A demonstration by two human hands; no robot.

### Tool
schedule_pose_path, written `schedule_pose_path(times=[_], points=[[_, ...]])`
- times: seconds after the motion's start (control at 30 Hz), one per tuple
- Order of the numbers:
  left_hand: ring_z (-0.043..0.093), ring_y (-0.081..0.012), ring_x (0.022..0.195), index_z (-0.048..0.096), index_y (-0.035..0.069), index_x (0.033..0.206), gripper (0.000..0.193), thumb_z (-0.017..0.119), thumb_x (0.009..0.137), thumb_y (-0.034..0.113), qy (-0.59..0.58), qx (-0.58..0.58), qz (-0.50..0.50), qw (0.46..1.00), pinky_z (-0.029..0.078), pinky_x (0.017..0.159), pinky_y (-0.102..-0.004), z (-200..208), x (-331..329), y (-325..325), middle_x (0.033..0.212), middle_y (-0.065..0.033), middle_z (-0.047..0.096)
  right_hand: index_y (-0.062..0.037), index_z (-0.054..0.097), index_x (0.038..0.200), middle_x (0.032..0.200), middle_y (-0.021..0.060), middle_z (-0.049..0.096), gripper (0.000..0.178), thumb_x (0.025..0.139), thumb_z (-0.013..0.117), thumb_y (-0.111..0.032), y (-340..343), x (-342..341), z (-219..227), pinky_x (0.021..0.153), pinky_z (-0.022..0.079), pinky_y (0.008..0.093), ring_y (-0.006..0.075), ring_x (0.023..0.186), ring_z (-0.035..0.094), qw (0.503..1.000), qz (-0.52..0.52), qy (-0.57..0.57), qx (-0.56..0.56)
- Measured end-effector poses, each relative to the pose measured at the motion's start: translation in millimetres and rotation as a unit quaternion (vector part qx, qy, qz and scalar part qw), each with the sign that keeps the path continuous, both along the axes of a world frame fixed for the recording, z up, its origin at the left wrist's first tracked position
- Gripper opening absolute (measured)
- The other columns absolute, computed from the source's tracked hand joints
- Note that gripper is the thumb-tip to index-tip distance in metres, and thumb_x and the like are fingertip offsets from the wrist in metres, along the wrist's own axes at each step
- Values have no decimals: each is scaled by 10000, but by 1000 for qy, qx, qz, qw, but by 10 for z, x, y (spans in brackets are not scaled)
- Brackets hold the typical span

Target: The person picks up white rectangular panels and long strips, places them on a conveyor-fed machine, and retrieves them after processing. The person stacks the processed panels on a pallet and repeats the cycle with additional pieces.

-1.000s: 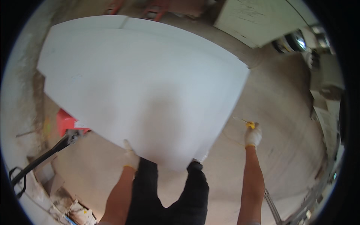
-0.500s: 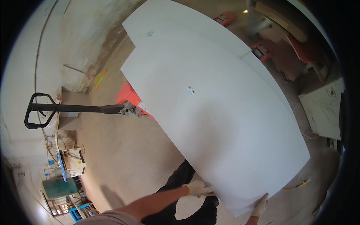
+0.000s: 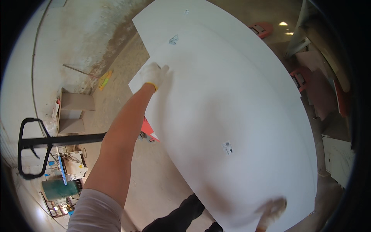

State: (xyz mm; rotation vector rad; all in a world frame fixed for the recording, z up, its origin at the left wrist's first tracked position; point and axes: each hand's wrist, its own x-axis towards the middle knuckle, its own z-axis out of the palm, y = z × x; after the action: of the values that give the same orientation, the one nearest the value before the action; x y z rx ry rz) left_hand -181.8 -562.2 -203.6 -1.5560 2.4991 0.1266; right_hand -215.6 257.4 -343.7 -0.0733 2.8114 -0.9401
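A large white sheet panel (image 3: 201, 112) takes up the middle of the view, with small printed labels on its face. My left hand (image 3: 151, 74), in a pale glove with a yellow cuff, is stretched out over the panel's left edge near a notched corner, fingers apart. My right hand (image 3: 273, 212), also gloved and slightly blurred, is over the panel's near right end with its fingers extended. Neither hand has anything in its grip. Partly covered by the panel is a red pallet jack (image 3: 148, 129); its black loop handle (image 3: 49, 142) sticks out to the left.
A grey open-fronted box (image 3: 77, 102) stands by the stained wall at left. A yellow-green item (image 3: 105, 80) lies near the wall. Machines and a green tank (image 3: 60, 190) are at lower left. Red pieces (image 3: 300, 78) and a white cabinet-like block (image 3: 337, 158) stand at right.
My left hand has left the panel's near edge and reached forward to its far left side. My right hand has moved inward from the near edge. The view has shifted, and more of the panel's far end shows.
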Motion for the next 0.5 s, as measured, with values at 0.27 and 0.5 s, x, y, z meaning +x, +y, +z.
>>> schedule_pose_path(times=[0.27,0.5], points=[[718,-379,1230,691,-42,1366,696,786,867,433,165,-51,111,979,561,1066,-432,-413,-694,-907,1289,-275,744,95,540,1423,1534,302,520,584,1004,694,-281,-4105,-726,259,1168,393,691,522,1396,493,940,265,201,75],[751,-321,1125,743,2,1298,553,768,888,371,194,-20,74,978,573,1001,-404,-774,-1009,-1514,1181,-242,779,86,525,1437,1532,283,521,626,1092,579,-434,-4109,-726,200,1142,403,700,539,1374,494,929,276,215,126]])
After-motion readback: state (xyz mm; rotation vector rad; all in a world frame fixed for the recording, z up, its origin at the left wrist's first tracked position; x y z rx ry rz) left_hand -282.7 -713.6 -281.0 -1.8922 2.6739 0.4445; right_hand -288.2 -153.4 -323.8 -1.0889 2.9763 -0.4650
